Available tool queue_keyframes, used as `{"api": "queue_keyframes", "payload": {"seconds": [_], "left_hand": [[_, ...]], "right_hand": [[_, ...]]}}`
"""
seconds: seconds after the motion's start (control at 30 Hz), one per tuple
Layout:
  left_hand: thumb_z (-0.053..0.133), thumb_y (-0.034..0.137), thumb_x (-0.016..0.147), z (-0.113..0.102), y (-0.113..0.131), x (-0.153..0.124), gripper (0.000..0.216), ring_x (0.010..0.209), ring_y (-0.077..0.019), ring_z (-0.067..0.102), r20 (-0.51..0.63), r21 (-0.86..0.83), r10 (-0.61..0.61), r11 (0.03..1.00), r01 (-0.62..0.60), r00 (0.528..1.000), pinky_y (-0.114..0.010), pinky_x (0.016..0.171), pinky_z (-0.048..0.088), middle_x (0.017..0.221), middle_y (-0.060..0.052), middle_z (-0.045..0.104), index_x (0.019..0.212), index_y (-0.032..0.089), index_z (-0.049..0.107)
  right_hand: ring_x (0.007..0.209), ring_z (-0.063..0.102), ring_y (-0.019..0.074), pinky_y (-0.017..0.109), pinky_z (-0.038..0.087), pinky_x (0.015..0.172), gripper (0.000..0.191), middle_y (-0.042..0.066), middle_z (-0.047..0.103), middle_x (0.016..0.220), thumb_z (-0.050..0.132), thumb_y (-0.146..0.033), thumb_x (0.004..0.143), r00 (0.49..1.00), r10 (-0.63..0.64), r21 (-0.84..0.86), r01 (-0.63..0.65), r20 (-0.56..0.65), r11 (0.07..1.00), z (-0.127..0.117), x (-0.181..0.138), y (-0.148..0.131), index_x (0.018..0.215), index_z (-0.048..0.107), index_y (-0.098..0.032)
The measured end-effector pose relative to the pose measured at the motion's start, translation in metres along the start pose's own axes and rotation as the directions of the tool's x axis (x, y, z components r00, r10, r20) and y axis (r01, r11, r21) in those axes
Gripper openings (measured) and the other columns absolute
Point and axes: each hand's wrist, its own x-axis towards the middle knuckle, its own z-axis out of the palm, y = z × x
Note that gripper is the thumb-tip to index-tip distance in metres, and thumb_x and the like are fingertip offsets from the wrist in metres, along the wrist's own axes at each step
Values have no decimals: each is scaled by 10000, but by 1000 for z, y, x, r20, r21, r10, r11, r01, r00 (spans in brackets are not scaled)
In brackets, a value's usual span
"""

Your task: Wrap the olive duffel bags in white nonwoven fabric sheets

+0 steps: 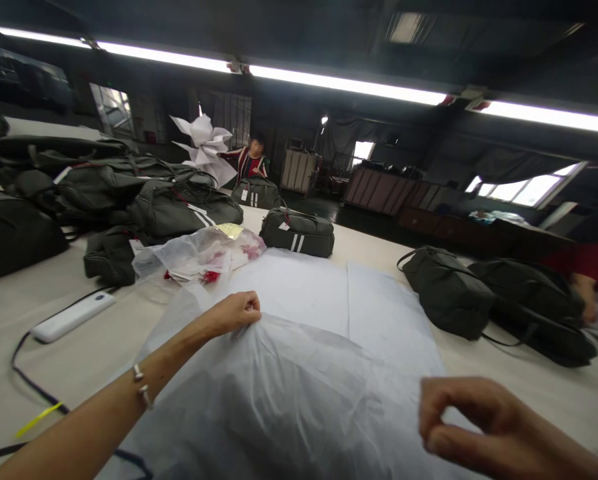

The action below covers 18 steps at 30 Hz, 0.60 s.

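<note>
A large sheet of white tissue paper (299, 373) lies lifted and rumpled on the table in front of me. My left hand (236, 312) is closed and pinches the sheet's raised fold near its far edge. My right hand (471, 417) hovers low at the right, fingers curled with thumb and forefinger close together; nothing shows in them. More flat white sheets (383, 300) lie beneath.
Dark green duffel bags (297, 232) are piled at the left and back, with two more at the right (499, 297). A clear plastic bag with red bits (203, 253) and a white power bank (71, 317) with a black cable lie left. A person stands far back; another's hand (586, 293) reaches in at the right.
</note>
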Motion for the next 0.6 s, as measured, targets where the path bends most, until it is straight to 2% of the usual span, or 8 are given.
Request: {"api": "queue_keyframes", "payload": {"seconds": [0.1,0.2,0.3,0.4,0.5,0.6], "left_hand": [[564,272,631,0,2,2,150,655,-176,518,-7,48,-41,998,41,999,-265,546,279,690,22,576,769,222,594],[607,305,627,-1,-5,8,147,627,-167,517,77,17,-50,999,49,996,-263,528,285,670,32,579,751,227,615],[637,391,661,-1,-17,15,206,613,-150,511,180,-70,-32,997,45,983,-246,514,312,656,47,570,779,223,629],[624,442,706,2,-28,18,247,613,-135,490,235,-145,-18,988,54,972,-234,506,314,675,50,567,797,212,627],[610,442,737,5,-34,16,246,605,-128,459,271,-227,-27,970,91,962,-234,500,301,675,49,552,783,201,611],[609,433,751,10,-39,16,243,620,-133,446,278,-301,1,950,87,961,-238,513,299,680,42,545,768,191,604]], "right_hand": [[768,605,161,249,462,718,224,-6,696,765,752,-439,737,966,-8,44,-4,260,999,12,72,-66,763,728,-218],[667,538,109,217,402,609,292,-33,658,700,784,-452,694,889,-58,28,51,455,998,27,147,-97,796,719,-187],[641,528,97,212,390,589,327,-39,641,674,792,-467,673,787,-48,-26,81,615,996,42,214,-101,776,689,-174],[665,545,107,224,412,622,366,-37,638,666,810,-495,630,675,27,-128,100,737,987,57,266,-101,740,669,-176],[673,536,112,239,411,634,428,-43,627,656,834,-541,561,585,117,-239,137,803,961,73,301,-102,717,661,-182],[690,531,118,253,399,647,472,-44,628,659,849,-575,493,509,204,-315,142,836,938,87,321,-97,690,657,-192]]}}
